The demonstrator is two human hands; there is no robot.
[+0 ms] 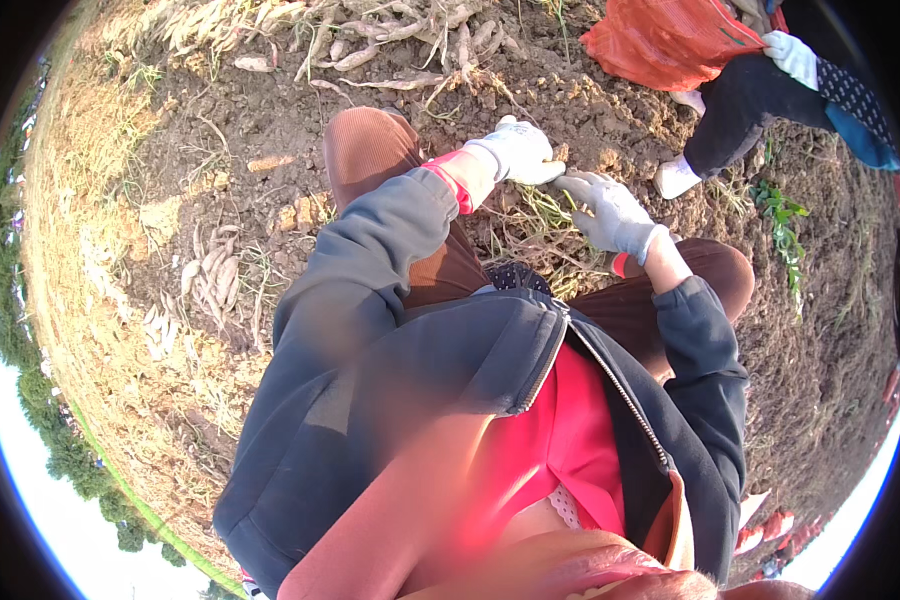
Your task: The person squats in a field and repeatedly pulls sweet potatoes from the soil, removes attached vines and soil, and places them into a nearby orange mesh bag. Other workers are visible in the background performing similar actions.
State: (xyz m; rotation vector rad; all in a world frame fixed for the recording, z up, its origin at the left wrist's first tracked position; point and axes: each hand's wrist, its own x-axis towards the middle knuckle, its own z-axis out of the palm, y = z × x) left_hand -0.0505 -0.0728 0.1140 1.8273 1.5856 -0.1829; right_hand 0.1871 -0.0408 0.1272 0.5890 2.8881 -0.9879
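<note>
My left hand, in a pale work glove, is low over the soil, with its fingers curled and their undersides hidden. Close to its thumb are the fingertips of my right hand, gloved in grey. A gap shows between that thumb and the fingers, and a thin green stem stands in it; no firm grip is visible. Below both hands, between my brown corduroy legs, lies a tangle of green and dry vines. Bare clods of soil are just ahead of the hands.
Sweet potatoes are heaped ahead, and a smaller pile lies at left. At upper right another person's gloved hand holds a red mesh sack; their white shoe is near my right hand. A leafy green plant lies at right.
</note>
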